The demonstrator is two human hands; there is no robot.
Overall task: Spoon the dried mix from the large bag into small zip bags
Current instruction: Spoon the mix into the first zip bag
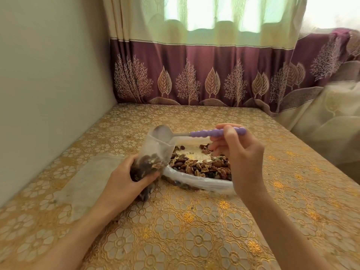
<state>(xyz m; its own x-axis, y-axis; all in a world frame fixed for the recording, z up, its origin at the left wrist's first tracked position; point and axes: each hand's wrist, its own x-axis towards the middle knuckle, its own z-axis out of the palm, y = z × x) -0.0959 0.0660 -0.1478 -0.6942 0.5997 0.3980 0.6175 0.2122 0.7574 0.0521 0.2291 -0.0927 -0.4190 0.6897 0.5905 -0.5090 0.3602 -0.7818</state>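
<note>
Head view, nearest first: the left hand point(127, 175) has its fingers curled around the lower part of a small zip bag point(151, 158), held upright with its mouth opening upward, partly filled with dried mix. Just right of those fingers lies the large bag point(200, 181) on the worktop point(194, 230), spread open, its mix point(202, 165) exposed. Above it the right hand point(236, 152) pinches the purple handle of a spoon point(196, 133) between thumb and fingertips; the other fingers are loosely bent. The spoon's long axis runs level, leftward from the right fingers, its bowl at the small bag's mouth. The bowl looks emptied, though blur leaves that uncertain. The next scoop likely means swinging back down to the large bag, directly under the right hand.
</note>
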